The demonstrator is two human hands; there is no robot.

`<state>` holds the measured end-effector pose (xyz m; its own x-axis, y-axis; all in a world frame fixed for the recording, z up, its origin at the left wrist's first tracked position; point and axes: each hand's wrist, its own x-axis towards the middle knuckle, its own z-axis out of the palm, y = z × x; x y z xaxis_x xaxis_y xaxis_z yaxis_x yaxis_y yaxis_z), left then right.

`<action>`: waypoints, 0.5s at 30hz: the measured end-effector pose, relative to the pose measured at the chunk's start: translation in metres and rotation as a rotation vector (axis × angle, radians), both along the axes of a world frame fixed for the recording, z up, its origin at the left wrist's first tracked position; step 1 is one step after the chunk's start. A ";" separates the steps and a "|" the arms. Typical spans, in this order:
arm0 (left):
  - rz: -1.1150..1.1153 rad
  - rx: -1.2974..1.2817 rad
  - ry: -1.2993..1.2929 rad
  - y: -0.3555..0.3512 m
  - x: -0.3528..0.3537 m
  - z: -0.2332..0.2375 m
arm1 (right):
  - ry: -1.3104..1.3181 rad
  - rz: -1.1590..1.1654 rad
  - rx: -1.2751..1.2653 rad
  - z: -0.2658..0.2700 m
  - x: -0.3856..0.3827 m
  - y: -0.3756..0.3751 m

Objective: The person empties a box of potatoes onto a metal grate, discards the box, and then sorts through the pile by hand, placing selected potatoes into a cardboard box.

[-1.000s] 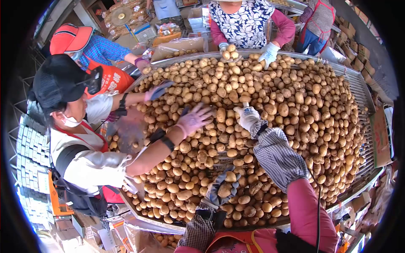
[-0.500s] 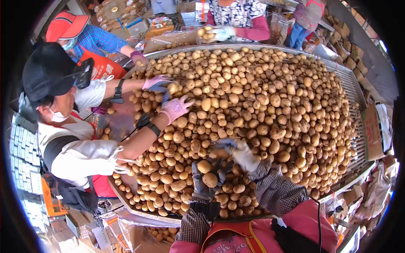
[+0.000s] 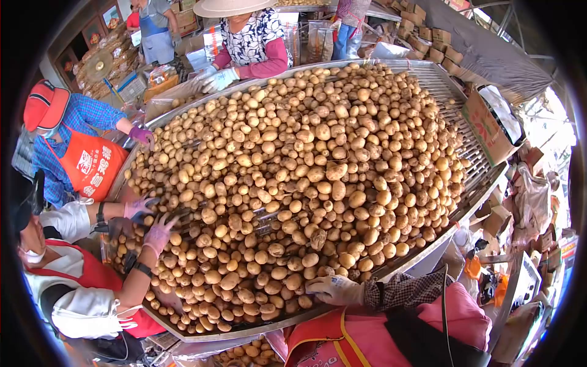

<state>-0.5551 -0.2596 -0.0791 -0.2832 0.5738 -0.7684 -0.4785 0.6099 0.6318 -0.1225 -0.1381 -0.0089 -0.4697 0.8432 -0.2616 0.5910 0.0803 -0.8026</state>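
My right hand (image 3: 336,289), in a pale work glove below a checked sleeve (image 3: 403,290), is at the near edge of a broad heap of potatoes (image 3: 306,177). Its back faces up and its fingers reach left over the potatoes, apart rather than in a fist. A brown potato (image 3: 326,271) lies against the far side of the glove; the palm is hidden. My left hand is out of view. The potatoes lie on a metal slatted table (image 3: 428,79) with a raised rim.
A co-worker (image 3: 79,275) at the left has two pink-gloved hands (image 3: 160,235) on the potatoes. Another in a red cap (image 3: 46,104) and one in a straw hat (image 3: 251,43) stand across the table. A cardboard box (image 3: 486,128) sits at the right rim.
The view has swung, shifting the table left. My left hand, earlier holding two potatoes, has left view. My right hand has come back to the near edge. The straw-hatted co-worker's gloves are now at the rim.
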 end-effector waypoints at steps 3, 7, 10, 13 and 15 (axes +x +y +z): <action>0.026 -0.095 0.345 -0.019 -0.020 -0.034 | 0.063 -0.064 0.115 -0.032 0.008 -0.005; 0.030 -0.117 0.765 -0.038 -0.040 -0.075 | -0.036 -0.196 0.214 0.010 0.022 0.050; 0.044 0.151 0.906 -0.031 -0.047 -0.090 | -0.459 -0.436 0.618 -0.004 0.083 0.132; 0.289 0.476 0.505 0.038 0.054 -0.002 | -0.833 -0.692 0.293 0.014 0.112 0.200; 0.097 0.622 0.403 0.072 0.092 0.011 | -0.924 -0.580 0.124 0.027 0.108 0.226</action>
